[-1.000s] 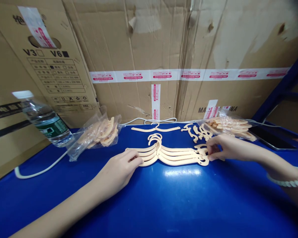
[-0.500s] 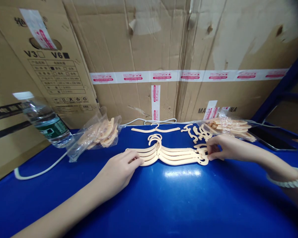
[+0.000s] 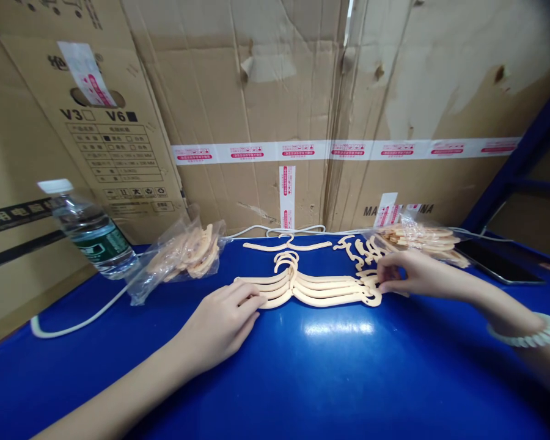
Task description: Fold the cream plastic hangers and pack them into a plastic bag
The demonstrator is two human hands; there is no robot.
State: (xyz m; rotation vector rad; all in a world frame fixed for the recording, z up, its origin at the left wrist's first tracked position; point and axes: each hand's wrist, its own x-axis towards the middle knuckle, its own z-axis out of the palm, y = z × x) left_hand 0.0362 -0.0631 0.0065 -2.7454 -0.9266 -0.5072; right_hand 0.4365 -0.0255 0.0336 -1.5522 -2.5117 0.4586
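Several beige toy-sized clothes hangers (image 3: 323,294) lie in overlapping rows on the blue table, their curved hooks pointing away from me. My left hand (image 3: 229,315) has its fingers curled around the hangers' left end, thumb near the front one. At the right end, small beige hook pieces (image 3: 371,297) sit against the hanger tips. The closed thumb and fingers of my right hand (image 3: 406,273) pinch one of these pieces, partly hiding it. More loose hook pieces (image 3: 348,247) lie just behind. One separate hanger (image 3: 309,247) rests farther back.
A clear bag of beige parts (image 3: 190,250) and a water bottle (image 3: 98,238) stand left. Another bag of parts (image 3: 421,238) and a dark phone (image 3: 497,261) lie right. White cable (image 3: 80,324) runs along the table's left and back. Cardboard (image 3: 252,110) walls the rear.
The view has shifted slightly, so the bottle and box appear a little lower and farther right. Both hands stay at the hangers' ends with little visible change.
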